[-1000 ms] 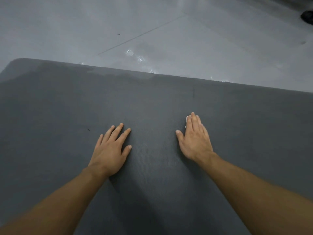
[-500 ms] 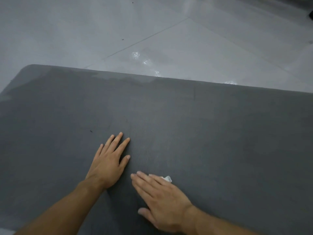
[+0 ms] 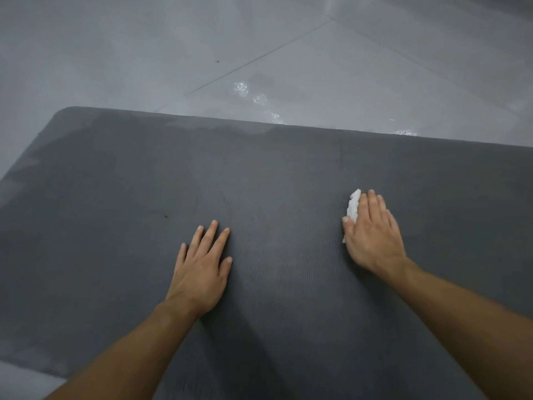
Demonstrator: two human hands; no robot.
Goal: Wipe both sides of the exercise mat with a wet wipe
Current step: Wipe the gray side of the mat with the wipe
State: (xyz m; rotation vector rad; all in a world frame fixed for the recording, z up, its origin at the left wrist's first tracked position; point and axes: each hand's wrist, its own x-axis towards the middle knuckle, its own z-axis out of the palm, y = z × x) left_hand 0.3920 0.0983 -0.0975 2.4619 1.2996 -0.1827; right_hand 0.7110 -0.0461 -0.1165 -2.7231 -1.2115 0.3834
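mid-frame on dark mat (image 3: 274, 174), l hand (image 3: 202, 269) lies flat, fingers straight, holding nothing; at right, r hand (image 3: 372, 235) w/ straight fingers presses white wipe (image 3: 353, 207) onto mat.

The exercise mat (image 3: 288, 174) is showing a matt, finely ribbed face; the wet wipe (image 3: 354, 206) is looking crumpled, fibrous; at twelve o'clock the floor (image 3: 144, 53) is gleaming glossy.

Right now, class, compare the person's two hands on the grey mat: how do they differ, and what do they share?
The left hand lies bare on the mat; the right hand presses a white wet wipe. The left hand's fingers spread; the right hand's lie together. Both rest flat, palms down.
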